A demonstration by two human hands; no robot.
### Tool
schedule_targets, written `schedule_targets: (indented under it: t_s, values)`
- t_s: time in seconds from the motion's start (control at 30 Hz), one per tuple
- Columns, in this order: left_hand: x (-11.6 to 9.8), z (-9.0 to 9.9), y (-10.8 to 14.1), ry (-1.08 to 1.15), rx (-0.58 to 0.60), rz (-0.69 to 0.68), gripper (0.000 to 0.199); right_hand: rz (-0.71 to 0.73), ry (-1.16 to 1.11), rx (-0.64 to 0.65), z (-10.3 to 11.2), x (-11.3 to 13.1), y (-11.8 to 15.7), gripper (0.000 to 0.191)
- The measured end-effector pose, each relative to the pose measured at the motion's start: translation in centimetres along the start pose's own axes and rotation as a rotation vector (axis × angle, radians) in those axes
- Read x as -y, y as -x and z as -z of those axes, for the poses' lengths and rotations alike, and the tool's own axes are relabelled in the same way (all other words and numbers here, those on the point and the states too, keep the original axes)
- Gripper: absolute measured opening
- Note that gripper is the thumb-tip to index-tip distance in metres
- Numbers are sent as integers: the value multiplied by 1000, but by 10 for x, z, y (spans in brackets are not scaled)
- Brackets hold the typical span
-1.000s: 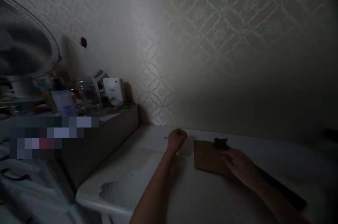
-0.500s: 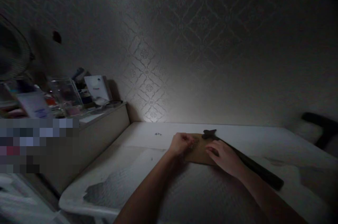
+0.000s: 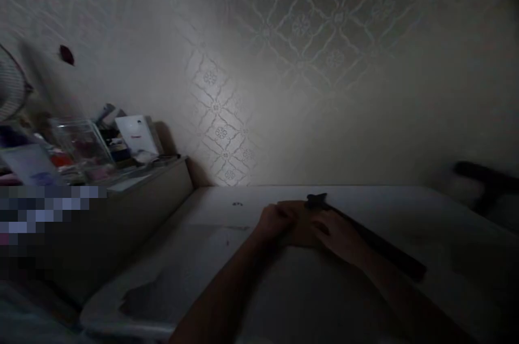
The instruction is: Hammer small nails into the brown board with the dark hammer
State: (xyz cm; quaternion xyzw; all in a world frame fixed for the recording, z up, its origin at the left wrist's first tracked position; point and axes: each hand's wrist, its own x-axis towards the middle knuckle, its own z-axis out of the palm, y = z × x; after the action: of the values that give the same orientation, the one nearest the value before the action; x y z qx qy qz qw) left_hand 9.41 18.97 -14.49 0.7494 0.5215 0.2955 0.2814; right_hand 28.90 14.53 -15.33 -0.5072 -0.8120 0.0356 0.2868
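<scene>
A brown, flat piece (image 3: 302, 230) lies on the white table, between and under my hands. My left hand (image 3: 276, 220) rests at its left side with fingers curled; what they hold, if anything, is too dark to make out. At its right side is my right hand (image 3: 333, 233), fingers bent with a gap between thumb and fingers; whether it holds something small cannot be seen. A long dark object (image 3: 377, 244) with a pointed, star-like end (image 3: 316, 200) runs from the board's top edge toward the lower right, behind my right hand.
Tiny dark bits (image 3: 237, 204) lie on the table (image 3: 211, 206) left of my hands. A cabinet (image 3: 150, 203) at the left bears a white box (image 3: 135, 136), a clear organizer (image 3: 83, 144) and bottles. A fan (image 3: 10, 84) is at the far left; a dark object (image 3: 486, 179) at the right.
The view has shifted slightly, so things sit a little further left, and the table area looks darker. My hands stay at the brown piece, in nearly the same pose.
</scene>
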Motion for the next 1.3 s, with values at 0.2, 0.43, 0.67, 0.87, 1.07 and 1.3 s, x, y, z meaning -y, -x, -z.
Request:
schedule_targets:
  t_s: [0.2,0.43,0.67,0.87,1.07,1.3]
  values:
    - [1,0,0,-23,5,-47,18,4,14,-10,1,1,1,22]
    - [1,3,1,-63,18,-49,19,-1,7,6,-1,-3,0,22]
    - [1,5,2,-38,44,-46,18,-5,11,0,1,-1,0,22]
    - [-1,10,3,21,95,-28,20,-12,72,-58,3,-6,-2,22]
    - [4,11,0,78,147,-18,21,-257,373,-217,8,-23,2,26]
    - [8,11,-1,257,191,-52,18,-357,447,-142,3,-39,8,25]
